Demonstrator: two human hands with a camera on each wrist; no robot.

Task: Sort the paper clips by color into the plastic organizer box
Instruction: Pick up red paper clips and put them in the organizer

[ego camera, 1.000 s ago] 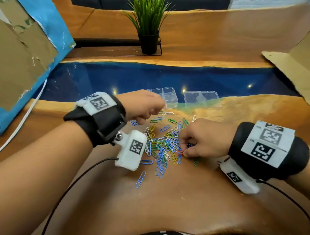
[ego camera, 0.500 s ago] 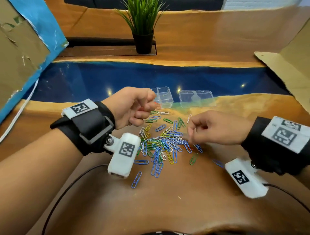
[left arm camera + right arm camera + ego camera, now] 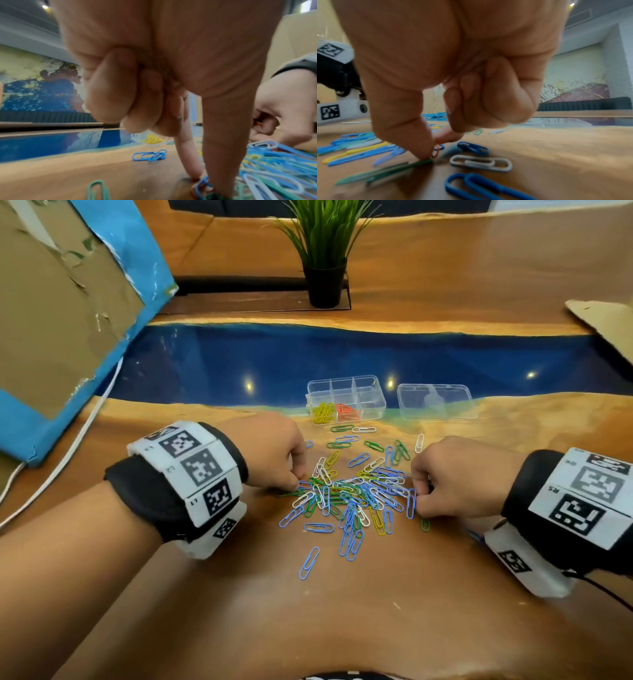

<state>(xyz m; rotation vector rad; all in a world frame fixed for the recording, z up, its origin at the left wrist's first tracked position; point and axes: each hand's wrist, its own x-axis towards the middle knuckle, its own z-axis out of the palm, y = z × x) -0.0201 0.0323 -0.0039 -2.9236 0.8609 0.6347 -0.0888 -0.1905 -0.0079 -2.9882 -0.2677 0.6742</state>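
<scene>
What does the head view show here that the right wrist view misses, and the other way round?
Only the head view shows the organizer box with yellow and red clips in two front compartments, its lid beside it, and the plant. Only the right wrist view shows a red clip pinched at the right hand's fingertips. Both show the loose clip pile on the table.

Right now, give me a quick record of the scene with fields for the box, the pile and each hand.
box: clear organizer, lid off, yellow clips and red clips in adjoining front compartments
lid: right of box
pile: mixed clips on the table, mostly blue
left hand: fingertips on a blue clip
right hand: pinching a red clip
</scene>
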